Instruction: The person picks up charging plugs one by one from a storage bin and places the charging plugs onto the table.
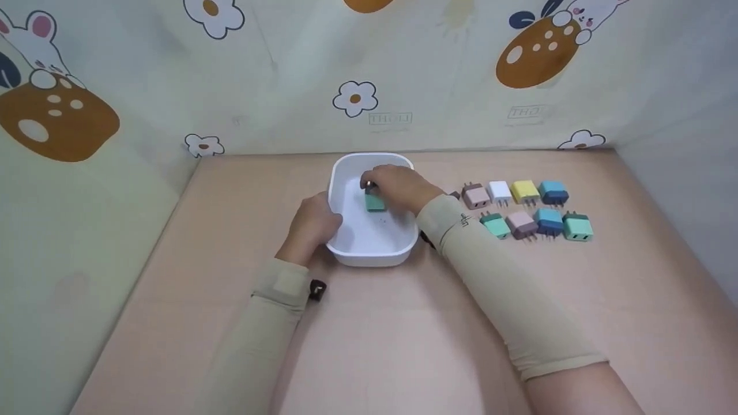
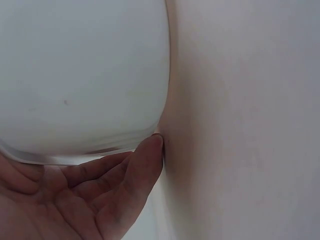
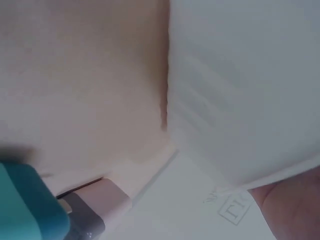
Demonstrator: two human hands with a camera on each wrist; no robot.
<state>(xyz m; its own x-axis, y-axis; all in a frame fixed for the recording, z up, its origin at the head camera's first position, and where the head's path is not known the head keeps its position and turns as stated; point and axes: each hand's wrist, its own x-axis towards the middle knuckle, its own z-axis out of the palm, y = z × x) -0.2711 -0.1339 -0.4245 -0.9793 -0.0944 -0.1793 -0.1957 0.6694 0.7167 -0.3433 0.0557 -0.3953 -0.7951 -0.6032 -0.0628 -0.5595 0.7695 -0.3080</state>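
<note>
My left hand holds a white plastic tub by its left side. In the left wrist view, the fingers lie against the outside of the tub wall. Inside the tub, my right hand pinches a small two-tone green plug charger near its dark end; the fingers partly cover it. In the right wrist view, the outer tub wall hides the charger, and only part of the right hand shows at the edge.
Right of the tub, several plug chargers lie in two rows, among them a white one, a yellow one and a blue one. The right forearm crosses in front of some. A patterned cloth wall stands behind the table.
</note>
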